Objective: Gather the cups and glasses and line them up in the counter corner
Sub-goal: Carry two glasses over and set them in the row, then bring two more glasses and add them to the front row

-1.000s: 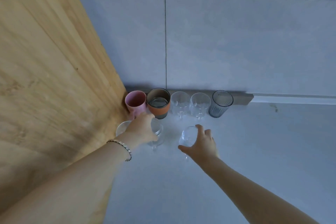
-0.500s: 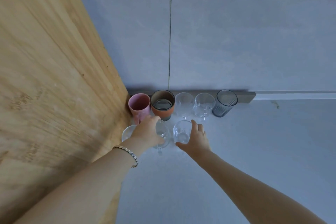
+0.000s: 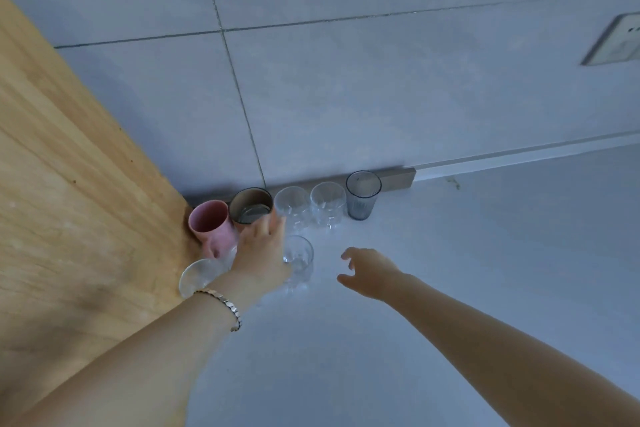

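Against the wall stands a row: a pink mug (image 3: 209, 224) in the corner, an orange cup (image 3: 251, 208), two clear glasses (image 3: 292, 204) (image 3: 327, 203) and a grey tumbler (image 3: 362, 196). In front, a clear glass (image 3: 199, 276) stands by the wooden panel and another clear glass (image 3: 298, 255) stands free on the counter. Between them my left hand (image 3: 261, 253) lies over a glass that it mostly hides, fingers stretched toward the orange cup; its grip is hidden. My right hand (image 3: 367, 270) hovers to the right of the free glass, fingers spread and holding nothing.
A tall wooden panel (image 3: 79, 201) closes the left side. Grey tiled wall (image 3: 346, 97) runs behind the row, with a socket (image 3: 616, 42) at the upper right. The pale counter (image 3: 485, 253) stretches right and toward me.
My right hand has set its clear glass down beside my left hand and pulled away to the right, open. The view has tilted and shifted.
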The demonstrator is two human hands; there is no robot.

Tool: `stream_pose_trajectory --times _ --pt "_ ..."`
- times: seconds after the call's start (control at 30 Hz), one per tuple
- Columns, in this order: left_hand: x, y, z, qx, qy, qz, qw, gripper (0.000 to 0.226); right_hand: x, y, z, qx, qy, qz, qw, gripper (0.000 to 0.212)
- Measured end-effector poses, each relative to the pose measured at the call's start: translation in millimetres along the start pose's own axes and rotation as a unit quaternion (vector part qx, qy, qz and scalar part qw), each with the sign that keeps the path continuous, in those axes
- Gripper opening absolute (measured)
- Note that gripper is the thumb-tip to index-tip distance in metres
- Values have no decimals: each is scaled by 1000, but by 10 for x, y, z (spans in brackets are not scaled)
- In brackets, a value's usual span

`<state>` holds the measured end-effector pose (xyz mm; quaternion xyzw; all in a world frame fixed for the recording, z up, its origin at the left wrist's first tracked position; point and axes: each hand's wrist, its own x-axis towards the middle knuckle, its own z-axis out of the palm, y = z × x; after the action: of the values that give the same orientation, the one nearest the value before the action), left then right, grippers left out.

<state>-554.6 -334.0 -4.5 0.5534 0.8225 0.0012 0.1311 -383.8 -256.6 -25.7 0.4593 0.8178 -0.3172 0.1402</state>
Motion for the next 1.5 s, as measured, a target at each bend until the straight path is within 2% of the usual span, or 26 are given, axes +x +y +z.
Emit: stream_pose_trajectory --times 0.07,0.13,0.27,0.37,0.53,0.67,0.77,0.9,1.1,1.3,1.4,1.5 --pt "27 428 -44 -4 -17 39 999 63 -185 377 -177 -24 -21 27 999 47" --pt "40 940 -44 -47 -82 54 994 44 -431 828 -361 -38 -29 59 997 45" --pt "-11 2181 26 -68 -167 115 977 26 -1089 1880 -726 -45 -15 139 989 47" --pt "-119 3237 136 -61 -179 169 967 8 -1721 2738 -984 -40 2 187 982 47" --pt "-450 5000 396 -34 -184 234 954 25 -2840 4229 -1322 -29 34 242 969 46" --pt "-700 6262 565 -16 -181 264 947 9 -3660 5347 -1523 9 62 296 953 43" --pt "-785 7025 587 -18 -174 271 947 23 -4102 6019 -1647 28 88 335 938 41" --pt "-733 7817 603 -20 -155 281 947 26 -4446 6685 -1844 43 106 354 928 42" --pt "-311 8685 740 -22 -143 282 948 26 -4425 7563 -2072 73 144 373 914 37" --pt "554 9509 986 5 -152 279 948 28 -4010 8499 -2584 86 163 366 912 34" --pt "1170 10009 1051 -11 -150 255 955 35 -3680 8977 -2927 98 154 365 913 34" --pt "1755 10509 1095 -48 -140 228 962 52 -3345 9401 -3197 117 137 367 913 33"
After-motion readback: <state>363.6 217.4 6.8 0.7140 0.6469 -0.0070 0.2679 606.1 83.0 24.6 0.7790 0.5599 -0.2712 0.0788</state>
